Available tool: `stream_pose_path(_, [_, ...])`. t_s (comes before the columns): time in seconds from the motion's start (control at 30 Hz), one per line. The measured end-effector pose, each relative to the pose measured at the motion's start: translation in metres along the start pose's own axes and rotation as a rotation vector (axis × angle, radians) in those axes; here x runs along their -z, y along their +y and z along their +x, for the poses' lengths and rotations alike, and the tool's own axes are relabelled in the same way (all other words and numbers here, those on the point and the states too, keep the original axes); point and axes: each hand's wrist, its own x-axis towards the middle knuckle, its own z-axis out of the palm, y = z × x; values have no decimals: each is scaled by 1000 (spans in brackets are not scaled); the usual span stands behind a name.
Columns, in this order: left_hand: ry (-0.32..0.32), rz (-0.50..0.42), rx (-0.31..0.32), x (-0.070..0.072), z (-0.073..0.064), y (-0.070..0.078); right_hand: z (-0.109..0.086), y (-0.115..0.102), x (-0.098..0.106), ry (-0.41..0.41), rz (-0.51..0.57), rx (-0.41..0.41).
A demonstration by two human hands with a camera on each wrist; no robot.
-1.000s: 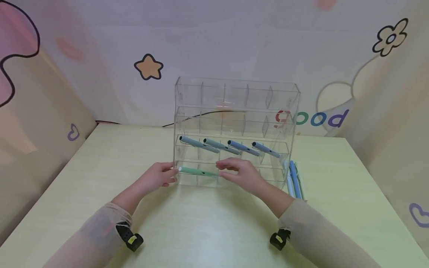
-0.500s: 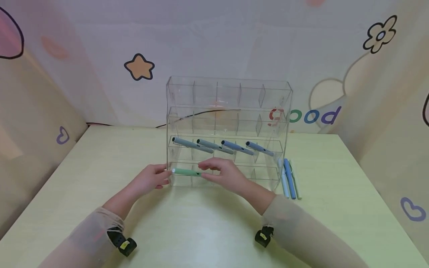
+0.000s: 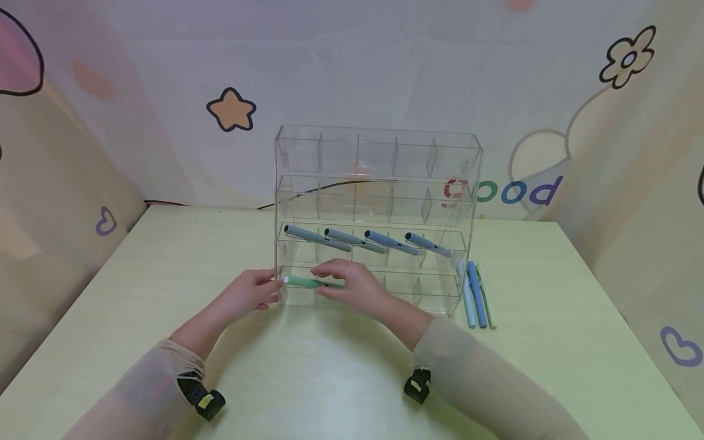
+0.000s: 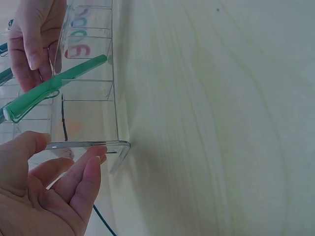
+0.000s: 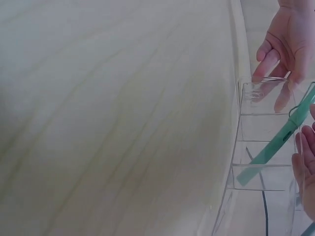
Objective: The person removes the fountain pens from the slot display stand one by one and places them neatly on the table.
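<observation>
A clear acrylic pen rack (image 3: pixel 379 137) with tiered compartments stands on the table. My left hand (image 3: pixel 250 292) grips its left side wall (image 4: pixel 88 144), thumb on one face and fingers on the other. A green pen with a clip (image 4: pixel 49 91) lies slanted in the lowest tier at the left, its white-tipped end toward my left fingers. My right hand (image 3: pixel 354 287) is at the pen's other end, thumb below and loosely bent fingers above, with a gap around the barrel. In the right wrist view, its fingers (image 5: pixel 307 142) are close beside the green pen.
Grey-blue and blue pens (image 3: pixel 385 241) lie slanted in the tier above. Right of the rack, three more pens (image 3: pixel 477 296) in light blue, blue and green lie on the table (image 3: pixel 352 379). A printed cloth (image 3: pixel 352 79) hangs behind.
My right hand has slid left along the green pen, from its far end toward the middle. My left hand stays at the rack's side. The head view has shifted slightly.
</observation>
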Motion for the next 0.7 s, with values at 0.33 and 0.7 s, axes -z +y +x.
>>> stream_pose_path(0.33, [3,1,0,-1,0,1,9,-3,-9,-29,-46,-23])
stream_pose_path(0.7, [0,4,-23,0,-2,3,12,-11,-11,-14,-102,-45])
